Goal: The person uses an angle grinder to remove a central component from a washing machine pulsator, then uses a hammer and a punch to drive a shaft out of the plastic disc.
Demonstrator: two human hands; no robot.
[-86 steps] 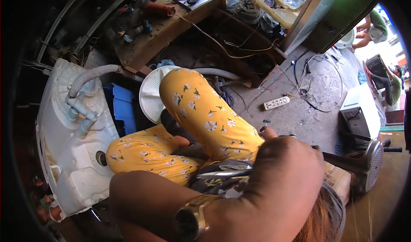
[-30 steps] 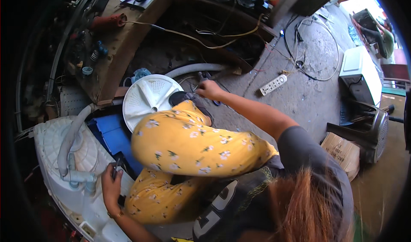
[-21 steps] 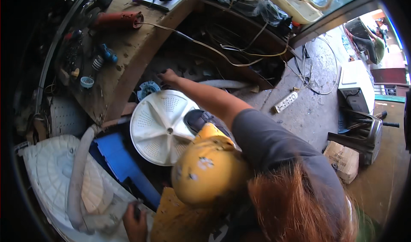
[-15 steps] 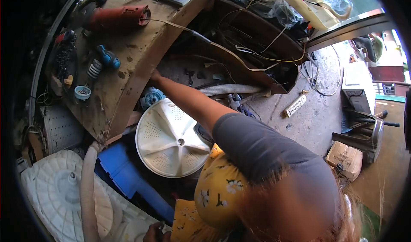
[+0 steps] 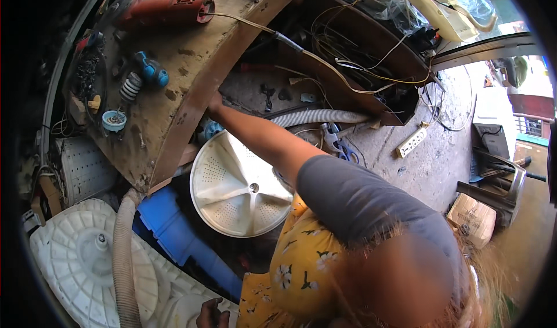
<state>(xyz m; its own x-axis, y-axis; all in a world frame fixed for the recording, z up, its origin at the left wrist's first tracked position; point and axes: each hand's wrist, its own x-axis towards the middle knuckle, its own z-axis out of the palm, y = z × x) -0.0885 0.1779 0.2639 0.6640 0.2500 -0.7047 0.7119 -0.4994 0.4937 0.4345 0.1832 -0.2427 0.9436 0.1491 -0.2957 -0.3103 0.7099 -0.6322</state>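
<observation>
My right hand (image 5: 215, 107) reaches into the shadow beneath the wooden bench (image 5: 174, 125), its fingers hidden behind the edge. Just below it are a blue round part (image 5: 212, 130) and a white perforated disc (image 5: 223, 191), partly covered by my forearm. My left hand (image 5: 210, 313) is low at the bottom edge, closed on a small dark object whose kind is unclear, beside a white plastic ribbed base (image 5: 81, 252) with a grey corrugated hose (image 5: 123, 252) across it. A blue plastic piece (image 5: 183, 235) lies between that base and my yellow-trousered leg (image 5: 296, 252).
On the bench are a red cylinder (image 5: 162, 11), a blue-handled part (image 5: 154, 71) and a small cup (image 5: 114, 121). A power strip (image 5: 412, 143), cables and blue-handled scissors (image 5: 347, 152) lie on the floor. At right stand a white appliance (image 5: 493, 125), grey stool (image 5: 505, 186) and carton (image 5: 470, 217).
My right arm has reached forward and left from the shoe beside the disc to under the bench. The view has shifted over the bench, and my left hand now sits lower in the picture.
</observation>
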